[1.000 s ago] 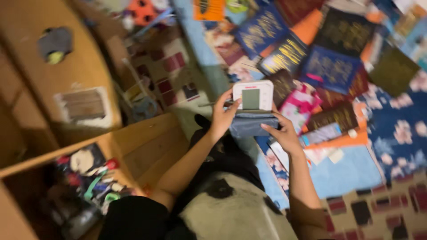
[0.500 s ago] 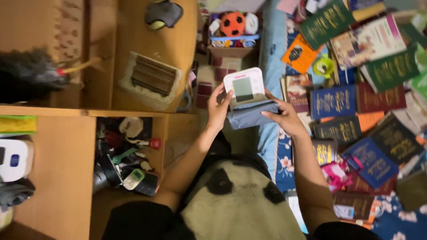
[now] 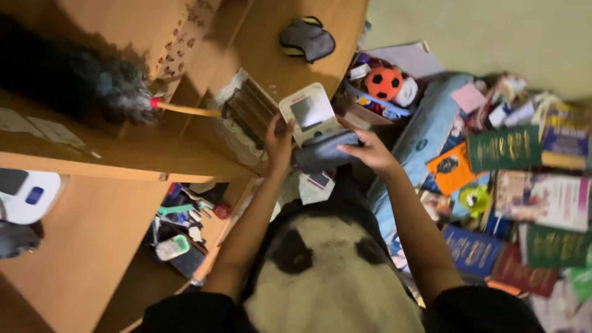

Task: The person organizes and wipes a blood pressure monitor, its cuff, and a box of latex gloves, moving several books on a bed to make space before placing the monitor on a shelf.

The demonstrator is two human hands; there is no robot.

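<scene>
I hold a white blood pressure monitor (image 3: 310, 113) with a grey cuff (image 3: 324, 150) between both hands, out in front of me above the wooden surface (image 3: 117, 154). My left hand (image 3: 280, 140) has its fingers wrapped on the monitor's left edge; my right hand (image 3: 370, 150) clasps the cuff from the right. The monitor's long axis tilts away, leaning right. Half a second ago my view sat further right; the grip looks the same.
</scene>
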